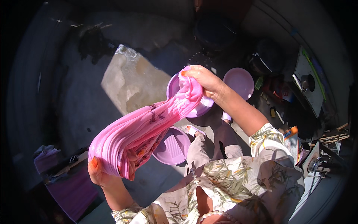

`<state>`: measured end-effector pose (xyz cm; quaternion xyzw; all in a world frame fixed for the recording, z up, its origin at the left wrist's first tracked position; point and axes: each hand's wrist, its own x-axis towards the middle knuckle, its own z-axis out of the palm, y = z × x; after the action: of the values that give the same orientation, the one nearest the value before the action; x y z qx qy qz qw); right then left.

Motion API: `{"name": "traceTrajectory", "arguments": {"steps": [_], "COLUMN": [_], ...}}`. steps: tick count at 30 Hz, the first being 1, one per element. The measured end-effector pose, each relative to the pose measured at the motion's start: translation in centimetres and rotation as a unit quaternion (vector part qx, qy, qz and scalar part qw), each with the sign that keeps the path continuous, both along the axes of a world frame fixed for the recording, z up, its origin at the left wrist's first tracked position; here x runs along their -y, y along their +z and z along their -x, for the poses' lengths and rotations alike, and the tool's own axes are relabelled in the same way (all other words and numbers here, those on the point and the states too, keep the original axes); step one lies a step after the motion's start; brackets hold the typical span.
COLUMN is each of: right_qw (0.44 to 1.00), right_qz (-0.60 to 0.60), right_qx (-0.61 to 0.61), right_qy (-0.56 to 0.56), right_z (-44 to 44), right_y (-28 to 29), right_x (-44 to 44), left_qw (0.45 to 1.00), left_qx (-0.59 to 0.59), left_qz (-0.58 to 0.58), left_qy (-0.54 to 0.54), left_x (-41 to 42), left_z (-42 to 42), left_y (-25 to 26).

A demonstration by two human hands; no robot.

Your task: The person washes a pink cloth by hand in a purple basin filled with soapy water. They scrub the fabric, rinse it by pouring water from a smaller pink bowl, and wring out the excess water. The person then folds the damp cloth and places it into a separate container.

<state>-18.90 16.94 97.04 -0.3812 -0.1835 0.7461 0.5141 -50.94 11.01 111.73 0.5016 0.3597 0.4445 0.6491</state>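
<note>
A pink cloth with a darker print is stretched in folds between my two hands. My left hand holds its wide, looped end at the lower left. At the upper right my right hand grips the other end, which is gathered and bunched. Below that end stands a round purple basin with some white suds in it, partly hidden by the cloth and my right hand. A second purple basin, with a ribbed washboard surface, lies beneath the cloth's lower edge, near my feet.
A pink round tub or lid is right of the suds basin. Dark round containers stand beyond. Wet concrete catches sunlight at left. A small table and cluttered items are on the right; purple fabric lies at lower left.
</note>
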Motion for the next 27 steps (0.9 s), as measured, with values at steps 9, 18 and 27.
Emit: {"name": "traceTrajectory", "arguments": {"steps": [9,18,27], "right_qw": [0.948,0.924,0.913], "right_qz": [-0.305,-0.352,0.256], "right_qx": [0.087,0.146,-0.060], "right_qy": [-0.020,-0.030,-0.312], "right_z": [-0.5,-4.5,-6.8], "right_y": [26.0,28.9,-3.1], "right_x": [2.9,0.3,-2.0], "left_qw": [0.980,0.981,0.995], "left_qx": [-0.013,-0.017,-0.014], "left_qz": [-0.171,-0.192,0.086], "left_qy": [-0.096,-0.032,-0.048], "left_x": [-3.3,-6.7,-4.5], "left_z": [1.5,-0.8,-4.3], "left_y": [15.7,16.9,10.7]}}
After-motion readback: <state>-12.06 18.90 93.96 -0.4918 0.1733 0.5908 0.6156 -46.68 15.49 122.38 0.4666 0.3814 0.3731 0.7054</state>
